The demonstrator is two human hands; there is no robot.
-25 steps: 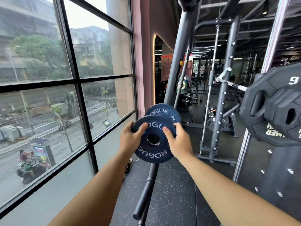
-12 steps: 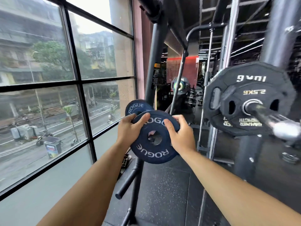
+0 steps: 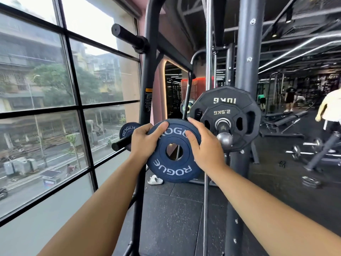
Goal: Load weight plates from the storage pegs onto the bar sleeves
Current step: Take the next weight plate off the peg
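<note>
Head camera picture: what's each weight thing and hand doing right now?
Round dark blue ROGUE plate: held upright in the air, on no peg or sleeve.
Left hand: grips that plate's left rim.
Right hand: grips its right rim.
Second blue ROGUE plate: sits on a black storage peg.
Black 10 kg plate: loaded on the silver bar sleeve.
Black 2.5 kg plate: loaded in front of it.

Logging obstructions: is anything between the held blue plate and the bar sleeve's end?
Nothing visible. The left hand and right hand hold the blue plate beside the sleeve end; the black plates sit farther in.
</note>
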